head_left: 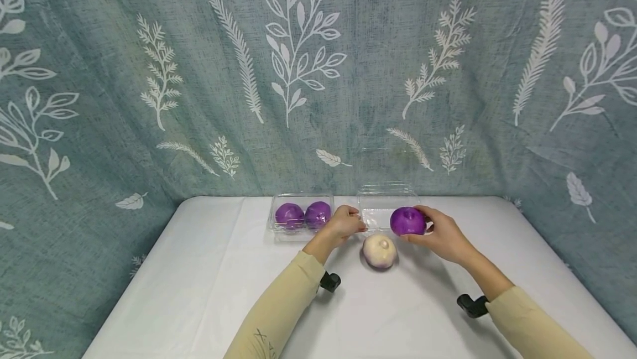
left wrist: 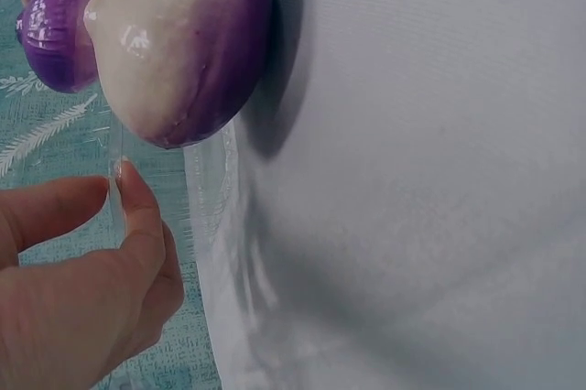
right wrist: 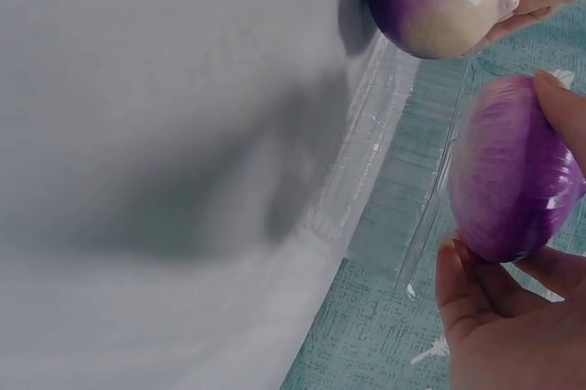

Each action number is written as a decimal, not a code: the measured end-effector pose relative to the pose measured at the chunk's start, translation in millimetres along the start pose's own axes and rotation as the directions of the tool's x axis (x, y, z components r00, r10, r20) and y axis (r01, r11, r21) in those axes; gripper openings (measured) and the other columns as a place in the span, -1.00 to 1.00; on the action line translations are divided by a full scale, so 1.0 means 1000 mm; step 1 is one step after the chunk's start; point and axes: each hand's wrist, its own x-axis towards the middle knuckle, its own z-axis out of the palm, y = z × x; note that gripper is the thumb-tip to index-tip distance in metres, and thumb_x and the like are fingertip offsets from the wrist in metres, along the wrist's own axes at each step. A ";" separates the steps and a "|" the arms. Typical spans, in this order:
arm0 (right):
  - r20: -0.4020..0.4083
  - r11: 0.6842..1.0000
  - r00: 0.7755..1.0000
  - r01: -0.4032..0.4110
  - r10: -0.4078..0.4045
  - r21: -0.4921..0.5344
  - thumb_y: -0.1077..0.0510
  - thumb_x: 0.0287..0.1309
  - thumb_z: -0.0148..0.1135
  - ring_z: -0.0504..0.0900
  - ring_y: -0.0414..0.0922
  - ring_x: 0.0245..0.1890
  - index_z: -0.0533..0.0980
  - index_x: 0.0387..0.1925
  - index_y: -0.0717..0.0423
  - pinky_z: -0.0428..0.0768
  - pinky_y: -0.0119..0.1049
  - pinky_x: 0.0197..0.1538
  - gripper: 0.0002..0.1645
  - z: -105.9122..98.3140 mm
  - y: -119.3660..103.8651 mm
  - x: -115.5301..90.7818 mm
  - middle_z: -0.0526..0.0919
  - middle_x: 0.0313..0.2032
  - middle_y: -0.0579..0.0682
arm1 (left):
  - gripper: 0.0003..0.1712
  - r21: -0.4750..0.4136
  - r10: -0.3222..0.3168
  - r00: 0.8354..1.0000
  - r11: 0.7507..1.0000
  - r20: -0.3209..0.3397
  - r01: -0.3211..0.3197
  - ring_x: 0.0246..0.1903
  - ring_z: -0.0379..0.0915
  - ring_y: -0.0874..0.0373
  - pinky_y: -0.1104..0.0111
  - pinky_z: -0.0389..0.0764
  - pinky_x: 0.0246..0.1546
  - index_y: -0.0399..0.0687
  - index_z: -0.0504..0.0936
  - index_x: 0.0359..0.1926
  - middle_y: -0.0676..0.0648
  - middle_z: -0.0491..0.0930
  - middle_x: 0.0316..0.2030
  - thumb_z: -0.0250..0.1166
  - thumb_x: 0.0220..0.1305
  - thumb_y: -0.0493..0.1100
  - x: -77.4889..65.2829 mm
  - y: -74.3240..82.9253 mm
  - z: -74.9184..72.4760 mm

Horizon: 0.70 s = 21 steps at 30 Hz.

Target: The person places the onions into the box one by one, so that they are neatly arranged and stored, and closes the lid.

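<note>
being clasped by the right hand [head_left: 444, 235], a purple onion [head_left: 407, 221] is being positioned at the right side of an open clear container [head_left: 374, 218]; in the head view, the front right portion of that container is being overlapped by it. whether the container is being touched by the onion cannot be told. the right thumb and fingers are being pressed around opposite sides of the onion, as is being shown in the right wrist view. by the left hand [head_left: 345, 224], the near left part of the same container is being pinched: its thin clear edge is being taken between thumb and index fingertip, as is being displayed in the left wrist view. just in front of the open container, between the two arms, a pale bulb with purple shading [head_left: 380, 251] is being supported by a white tablecloth [head_left: 239, 298]. to the left, a second clear container [head_left: 302, 198] is being noted, two more purple onions [head_left: 290, 216] being held inside it side by side. both forearms are being covered by pale yellow-green sleeves [head_left: 283, 306], dark marks being seen on the left one. below each wrist, a black device [head_left: 330, 281] is being observed. the background is being filled by a blue-green curtain [head_left: 308, 154] with white leaf patterns.
</note>
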 end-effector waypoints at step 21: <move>0.018 1.000 1.000 -0.016 0.016 0.011 -0.09 0.04 0.60 0.66 0.17 -0.08 0.36 0.36 0.36 0.74 -0.07 -0.09 0.01 0.011 -0.003 0.020 0.60 0.11 0.36 | -0.37 -0.008 0.012 1.000 1.000 0.009 -0.012 -0.04 0.57 -0.18 0.25 0.74 0.07 -0.67 0.19 0.35 -0.50 0.34 0.17 0.11 0.26 -0.66 0.000 -0.001 0.000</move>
